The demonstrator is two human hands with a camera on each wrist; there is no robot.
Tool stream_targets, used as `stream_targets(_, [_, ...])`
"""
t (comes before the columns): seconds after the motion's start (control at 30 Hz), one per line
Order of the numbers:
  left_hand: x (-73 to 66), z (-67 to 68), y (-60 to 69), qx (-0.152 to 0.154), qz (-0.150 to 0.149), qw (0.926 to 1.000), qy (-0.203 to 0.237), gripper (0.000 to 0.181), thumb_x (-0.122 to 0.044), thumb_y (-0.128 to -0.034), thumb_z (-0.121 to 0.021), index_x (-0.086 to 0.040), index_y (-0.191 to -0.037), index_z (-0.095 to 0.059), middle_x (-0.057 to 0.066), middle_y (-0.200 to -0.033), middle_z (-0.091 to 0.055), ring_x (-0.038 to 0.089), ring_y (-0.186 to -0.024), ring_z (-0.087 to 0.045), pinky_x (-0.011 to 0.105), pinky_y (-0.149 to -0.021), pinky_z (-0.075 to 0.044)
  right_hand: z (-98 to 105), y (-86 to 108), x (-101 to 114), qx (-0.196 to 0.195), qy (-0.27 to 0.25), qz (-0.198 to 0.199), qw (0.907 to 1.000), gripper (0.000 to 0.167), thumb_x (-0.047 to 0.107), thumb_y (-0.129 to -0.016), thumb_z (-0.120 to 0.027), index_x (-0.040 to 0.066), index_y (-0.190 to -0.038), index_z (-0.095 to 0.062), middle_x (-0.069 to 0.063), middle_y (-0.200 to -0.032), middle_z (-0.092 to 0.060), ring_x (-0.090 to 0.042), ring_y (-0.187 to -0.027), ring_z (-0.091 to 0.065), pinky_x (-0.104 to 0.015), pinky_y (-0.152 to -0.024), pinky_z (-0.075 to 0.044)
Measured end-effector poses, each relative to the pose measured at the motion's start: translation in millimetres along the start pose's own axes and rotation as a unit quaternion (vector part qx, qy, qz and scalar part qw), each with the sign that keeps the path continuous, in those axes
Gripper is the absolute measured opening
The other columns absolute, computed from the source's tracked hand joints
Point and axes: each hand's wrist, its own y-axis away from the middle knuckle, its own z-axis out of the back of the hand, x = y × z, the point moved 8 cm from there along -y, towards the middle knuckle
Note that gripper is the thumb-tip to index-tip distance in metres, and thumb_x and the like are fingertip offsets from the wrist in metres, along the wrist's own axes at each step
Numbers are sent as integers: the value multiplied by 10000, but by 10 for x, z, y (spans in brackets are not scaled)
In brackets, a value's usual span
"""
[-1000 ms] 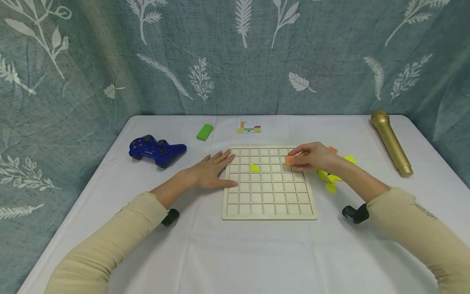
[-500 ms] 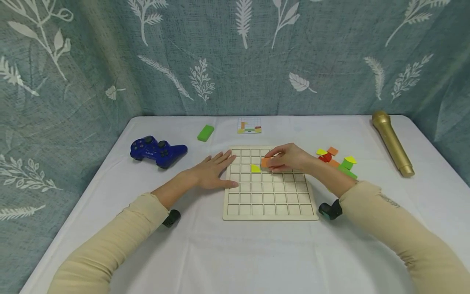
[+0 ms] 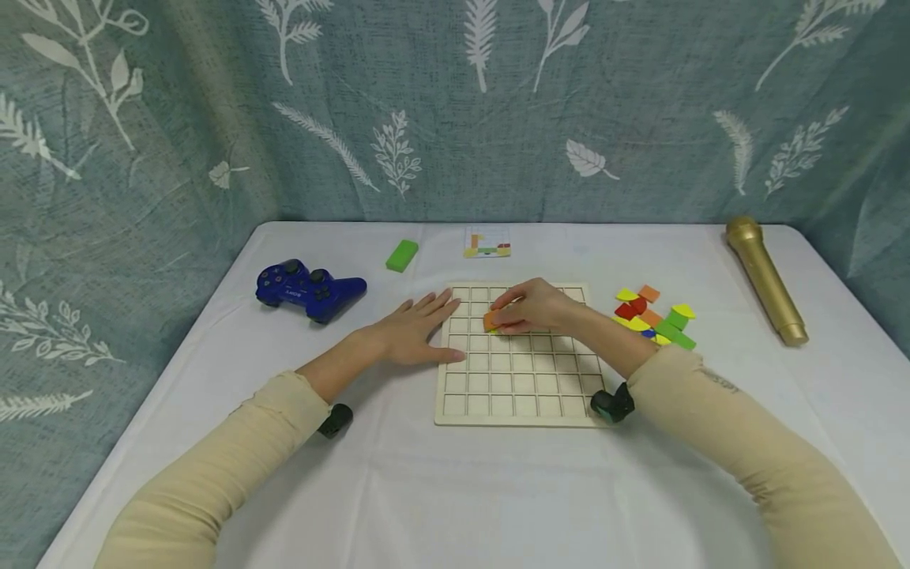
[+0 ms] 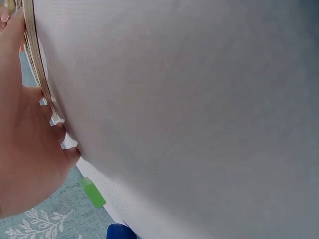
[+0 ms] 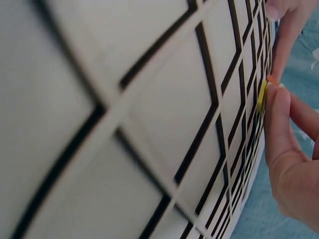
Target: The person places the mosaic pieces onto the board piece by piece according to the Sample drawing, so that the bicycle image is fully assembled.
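A pale wooden grid board [image 3: 522, 405] lies on the white table. My left hand [image 3: 412, 333] rests at its left edge, fingers spread and straight, with fingertips and thumb touching the board. Between thumb and fingers, my right hand [image 3: 533, 307] pinches an orange square block [image 3: 489, 322] over the upper left part of the grid. A yellow quarter-round piece [image 5: 261, 96] sits on the board just by the pinched block; in the head view it is mostly hidden behind the block and fingers.
Several loose red, orange, yellow, green and blue pieces [image 3: 654, 316] lie right of the board. A small pattern card [image 3: 486, 242] and a green block [image 3: 402, 256] lie behind it. A blue game controller [image 3: 309, 291] is at left, a gold microphone [image 3: 766, 280] at right.
My right hand has carried the orange block leftward across the board, from its right edge to the yellow piece. The loose pieces have come into view. My left hand stays on the board's edge.
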Motion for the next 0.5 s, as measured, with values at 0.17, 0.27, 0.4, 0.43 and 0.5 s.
stream_targets(0.17, [-23,7,10,2,-10,10000,49,957,-705,-878,-435,-176,-1546,2,31,-1583,87,258,-1436,48,485,-1132,9,-52,-12,16,-102,210,17,9997,292,0,-903,-642,-79,-1181,-604,-217,-1044,-633,-163,-724,-678,-261,-713,-553])
stream_targets(0.27, [-23,5,13,0,-2,10000,30,953,-695,-883,-438,-172,-1546,3,34,-1583,86,260,-1436,48,485,-1133,8,-60,-3,46,-191,534,122,9983,277,22,-894,-663,-78,-1148,-613,-197,-994,-650,-175,-732,-678,-280,-714,-557])
stream_targets(0.4, [-15,-1,11,-13,8,10000,2,947,-689,-887,-439,-172,-1545,5,33,-1582,86,257,-1436,51,481,-1133,8,-48,14,83,-321,893,228,9952,247,62,-905,-662,-69,-1112,-628,-170,-950,-667,-191,-742,-668,-303,-709,-562])
stream_targets(0.43, [-15,-3,12,-19,0,10000,-1,948,-690,-887,-438,-171,-1546,4,34,-1582,85,258,-1436,50,482,-1133,7,-42,19,88,-345,956,247,9945,244,76,-915,-653,-67,-1111,-629,-166,-940,-669,-194,-740,-666,-306,-706,-562])
stream_targets(0.5, [-14,-3,12,-30,-10,10000,-6,949,-693,-886,-435,-169,-1546,2,36,-1583,84,260,-1436,49,484,-1133,6,-32,22,94,-406,1018,253,9936,235,100,-929,-638,-56,-1105,-632,-160,-920,-669,-200,-733,-664,-312,-696,-564])
